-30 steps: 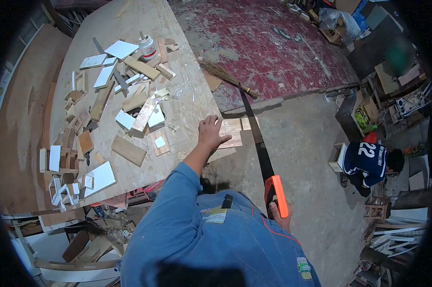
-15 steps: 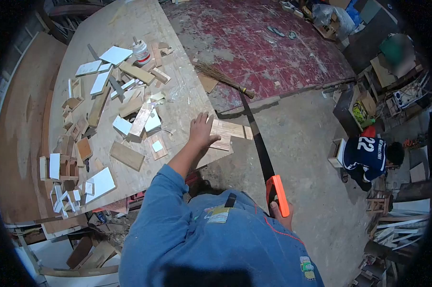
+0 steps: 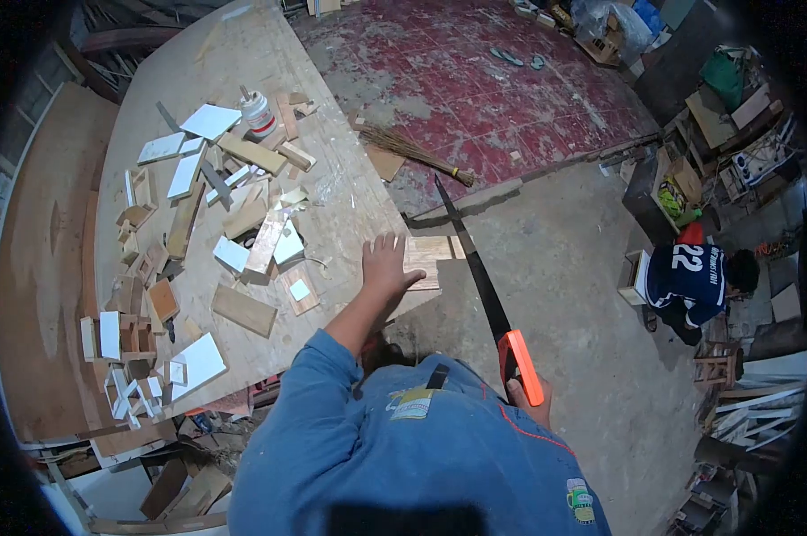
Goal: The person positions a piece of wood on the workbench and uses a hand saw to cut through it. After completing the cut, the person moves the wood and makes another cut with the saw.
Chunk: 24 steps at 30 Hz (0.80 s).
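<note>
My left hand [image 3: 386, 265] lies with its fingers spread at the edge of the plywood table [image 3: 350, 192], pressing on a light wooden piece [image 3: 428, 253] that juts past the edge. My right hand [image 3: 530, 402] is wrapped round the orange handle [image 3: 521, 366] of a handsaw. The black saw blade [image 3: 482, 281] points up and away, beside the outer end of the wooden piece. Whether the teeth touch the wood cannot be made out.
Wood offcuts [image 3: 244, 310], white pieces [image 3: 211, 121] and a glue bottle [image 3: 258, 113] lie on the table. A straw broom [image 3: 412, 152] rests on the floor. A co-worker in a dark shirt [image 3: 686, 277] crouches at the right, near stacked scraps.
The view has shifted slightly, moving the table things a little. The saw sits slightly differently against the wooden piece's end. Both hands keep their holds.
</note>
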Motion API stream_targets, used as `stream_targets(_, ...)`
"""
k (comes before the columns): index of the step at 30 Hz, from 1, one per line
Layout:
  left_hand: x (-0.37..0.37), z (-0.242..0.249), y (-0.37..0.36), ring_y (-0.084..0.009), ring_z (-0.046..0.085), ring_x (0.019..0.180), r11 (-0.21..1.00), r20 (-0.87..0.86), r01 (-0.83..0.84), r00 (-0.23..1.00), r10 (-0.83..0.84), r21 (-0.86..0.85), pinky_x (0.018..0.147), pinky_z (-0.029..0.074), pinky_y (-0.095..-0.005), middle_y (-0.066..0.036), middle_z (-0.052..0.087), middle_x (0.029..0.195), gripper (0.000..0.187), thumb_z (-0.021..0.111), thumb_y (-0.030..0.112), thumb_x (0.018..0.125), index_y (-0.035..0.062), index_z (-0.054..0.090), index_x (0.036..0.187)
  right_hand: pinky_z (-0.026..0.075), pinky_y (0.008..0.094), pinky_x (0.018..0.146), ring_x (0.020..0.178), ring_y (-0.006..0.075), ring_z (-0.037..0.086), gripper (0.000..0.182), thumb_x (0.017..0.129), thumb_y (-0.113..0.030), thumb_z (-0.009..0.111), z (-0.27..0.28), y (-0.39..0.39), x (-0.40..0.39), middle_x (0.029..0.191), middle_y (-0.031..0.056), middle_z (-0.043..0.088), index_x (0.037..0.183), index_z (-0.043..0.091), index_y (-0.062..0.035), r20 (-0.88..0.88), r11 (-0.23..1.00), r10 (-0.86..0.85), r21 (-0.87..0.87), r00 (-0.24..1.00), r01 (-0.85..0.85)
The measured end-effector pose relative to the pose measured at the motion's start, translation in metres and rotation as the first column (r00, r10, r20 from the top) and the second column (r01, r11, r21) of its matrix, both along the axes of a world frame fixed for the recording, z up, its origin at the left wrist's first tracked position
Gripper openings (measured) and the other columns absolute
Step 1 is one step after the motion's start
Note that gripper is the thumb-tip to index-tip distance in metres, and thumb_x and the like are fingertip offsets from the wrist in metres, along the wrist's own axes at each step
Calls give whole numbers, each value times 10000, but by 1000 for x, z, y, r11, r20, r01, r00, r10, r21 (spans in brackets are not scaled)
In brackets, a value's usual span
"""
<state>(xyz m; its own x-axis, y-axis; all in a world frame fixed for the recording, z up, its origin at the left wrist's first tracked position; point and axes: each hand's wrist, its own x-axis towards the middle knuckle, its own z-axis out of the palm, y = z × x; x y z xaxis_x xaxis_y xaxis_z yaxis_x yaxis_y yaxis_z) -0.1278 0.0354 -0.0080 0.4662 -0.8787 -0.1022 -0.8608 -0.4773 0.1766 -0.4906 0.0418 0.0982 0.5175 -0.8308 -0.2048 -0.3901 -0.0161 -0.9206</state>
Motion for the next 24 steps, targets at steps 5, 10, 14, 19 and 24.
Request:
stream_targets(5,2,20,2,-317,449,1241,965,-189,-74,974,123,250,947,380,-496,-207,453,1351,1015,710,623,673,34,353,1419,362,278,544,621,93,411,372,869,-336,686,14,5,5,655,-11,465,762,532,-15,66,996,-80,33,995,78)
stream_targets(10,18,21,5,-349,368,1332,957,-56,227,974,-221,181,979,373,-542,-226,374,1434,1132,757,662,549,143,326,1458,360,275,541,619,89,414,345,868,-303,685,8,11,2,652,-15,461,765,530,-13,83,989,-149,-11,985,151)
stream_targets(14,41,18,-21,-355,217,1419,794,122,607,786,-606,26,1080,270,-569,-211,273,1508,1178,786,654,482,219,315,1470,370,281,540,613,92,424,328,862,-284,686,-7,17,-5,644,-9,466,764,537,-8,35,985,-171,-14,985,172)
stream_targets(19,41,16,-36,-369,126,1444,821,-48,562,827,-560,98,1117,137,-614,-178,193,1553,1206,779,682,454,215,328,1470,377,297,539,610,101,430,348,860,-310,686,2,26,0,645,-2,477,766,543,-6,10,990,-143,-12,990,143)
stream_targets(24,24,-7,-30,-372,101,1449,973,-59,217,973,-222,-73,1116,71,-628,-207,163,1553,1190,754,722,449,238,357,1461,385,299,549,617,105,436,374,859,-344,688,17,32,8,656,5,494,780,558,-3,-7,995,-98,2,995,98)
